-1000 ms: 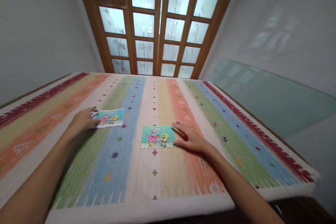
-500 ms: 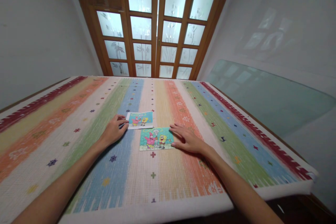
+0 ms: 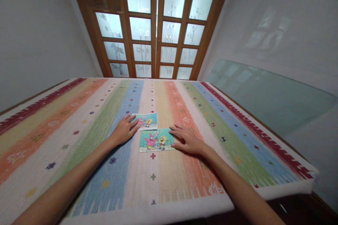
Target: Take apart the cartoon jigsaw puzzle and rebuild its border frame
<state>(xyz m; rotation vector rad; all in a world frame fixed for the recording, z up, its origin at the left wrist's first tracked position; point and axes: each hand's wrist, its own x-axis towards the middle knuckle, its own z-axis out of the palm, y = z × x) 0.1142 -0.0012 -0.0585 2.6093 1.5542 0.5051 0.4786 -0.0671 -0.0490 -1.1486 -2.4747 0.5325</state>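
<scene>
A jigsaw puzzle (image 3: pixel 155 141) with cartoon figures, pink, grey and yellow, lies flat on the striped tablecloth, its pieces joined into a rectangle. My right hand (image 3: pixel 186 140) rests at its right edge, fingers stretched out and fingertips touching it. Just behind the puzzle is a picture card (image 3: pixel 150 120) showing the same figures on a blue ground. My left hand (image 3: pixel 125 129) lies over the card's left part with fingers spread, covering some of it.
The striped tablecloth (image 3: pixel 166 168) covers a wide table whose front edge is close to me. A glass panel (image 3: pixel 269 95) leans against the right wall. Wooden doors (image 3: pixel 155 24) with frosted panes stand beyond the far edge.
My left hand has moved right, from the card's left edge onto its face, and the card has shifted slightly right. My right hand stays at the puzzle's right edge.
</scene>
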